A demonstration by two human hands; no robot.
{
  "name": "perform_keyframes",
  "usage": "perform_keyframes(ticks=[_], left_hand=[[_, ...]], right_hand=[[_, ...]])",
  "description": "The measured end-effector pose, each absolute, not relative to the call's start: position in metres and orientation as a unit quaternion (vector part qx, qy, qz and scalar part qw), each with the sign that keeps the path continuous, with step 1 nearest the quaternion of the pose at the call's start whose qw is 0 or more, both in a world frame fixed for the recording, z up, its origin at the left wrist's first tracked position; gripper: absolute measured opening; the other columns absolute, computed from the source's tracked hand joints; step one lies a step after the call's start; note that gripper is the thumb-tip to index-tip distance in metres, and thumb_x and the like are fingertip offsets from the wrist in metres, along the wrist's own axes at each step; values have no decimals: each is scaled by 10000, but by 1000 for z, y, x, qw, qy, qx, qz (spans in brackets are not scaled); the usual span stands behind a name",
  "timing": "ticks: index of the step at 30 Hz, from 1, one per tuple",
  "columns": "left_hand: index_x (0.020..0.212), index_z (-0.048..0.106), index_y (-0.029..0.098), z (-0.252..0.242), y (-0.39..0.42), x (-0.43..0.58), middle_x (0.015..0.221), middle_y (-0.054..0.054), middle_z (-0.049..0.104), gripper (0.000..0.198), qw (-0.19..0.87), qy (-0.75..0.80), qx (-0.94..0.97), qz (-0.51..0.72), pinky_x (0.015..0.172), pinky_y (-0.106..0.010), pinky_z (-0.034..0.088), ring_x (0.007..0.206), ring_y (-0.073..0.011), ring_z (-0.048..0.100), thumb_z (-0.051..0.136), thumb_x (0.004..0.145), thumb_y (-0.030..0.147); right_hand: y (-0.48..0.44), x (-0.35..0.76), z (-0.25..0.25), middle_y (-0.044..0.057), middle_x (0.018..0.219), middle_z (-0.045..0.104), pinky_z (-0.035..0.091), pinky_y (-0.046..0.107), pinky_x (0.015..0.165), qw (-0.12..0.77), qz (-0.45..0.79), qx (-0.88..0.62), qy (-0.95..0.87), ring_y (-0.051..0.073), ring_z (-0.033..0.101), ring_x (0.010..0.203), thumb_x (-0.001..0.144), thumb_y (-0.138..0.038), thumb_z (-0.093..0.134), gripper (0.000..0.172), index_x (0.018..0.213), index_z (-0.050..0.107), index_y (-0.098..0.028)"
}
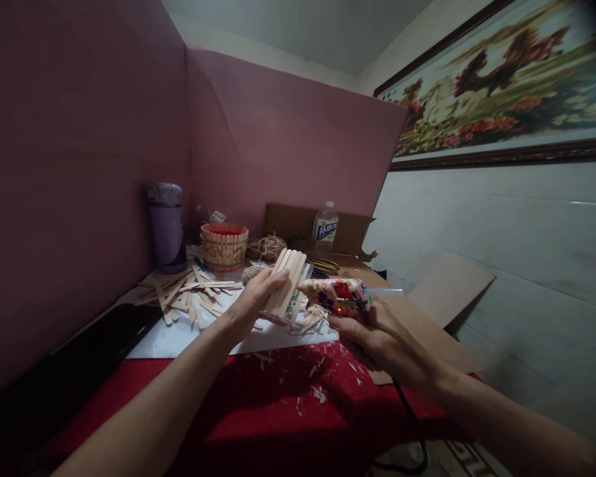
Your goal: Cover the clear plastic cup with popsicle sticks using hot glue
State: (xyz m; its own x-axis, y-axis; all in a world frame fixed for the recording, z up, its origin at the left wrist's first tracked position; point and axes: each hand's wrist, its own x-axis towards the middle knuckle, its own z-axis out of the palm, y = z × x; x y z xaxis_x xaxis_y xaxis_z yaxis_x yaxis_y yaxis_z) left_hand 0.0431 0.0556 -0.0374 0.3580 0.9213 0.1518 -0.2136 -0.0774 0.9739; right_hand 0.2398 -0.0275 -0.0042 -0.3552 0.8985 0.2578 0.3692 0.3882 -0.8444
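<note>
My left hand (258,295) is closed around a clear box-like container with several wooden craft sticks (291,281) standing side by side along its face. In my right hand (377,334) is a hot glue gun (335,295) with a flower pattern. A small red light glows on its side and a clear glue stick (387,291) juts from its back. The gun's nozzle points left at the container's right side; whether it touches cannot be made out. A black cord (412,417) hangs below my right hand.
Loose craft sticks (193,295) lie heaped on white paper (153,341) at the left. Behind stand a purple bottle (167,228), a stick-covered basket (223,246), twine (272,246) and a plastic bottle (326,228). Wood scraps litter the red cloth (258,411). Cardboard (427,338) lies at right.
</note>
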Motion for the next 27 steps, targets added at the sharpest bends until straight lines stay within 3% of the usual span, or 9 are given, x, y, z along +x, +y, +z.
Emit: perform_keyframes(ticks=[7,19,27], left_hand=[[1058,561,177,-38,57,43,855,-63,597,461,597,316,571,467,450,-290,543,608,-162,597,607,766,530],[1054,565,179,-37,55,43,839,-62,606,466,601,308,580,456,445,-283,541,608,-171,616,610,758,536],[1158,565,179,-40,60,44,891,-87,632,550,599,328,569,458,438,-286,543,648,-188,626,625,752,546]], right_hand=[[-28,241,-5,-49,601,409,308,244,486,370,371,-436,-732,103,325,519,904,-305,498,125,855,531,-195],[-25,238,1,-25,547,434,365,272,520,387,361,-442,-724,147,420,565,851,-414,569,236,739,560,-206],[-27,239,-1,-54,483,365,271,256,441,383,366,-459,-713,108,321,462,878,-412,537,307,648,482,-216]])
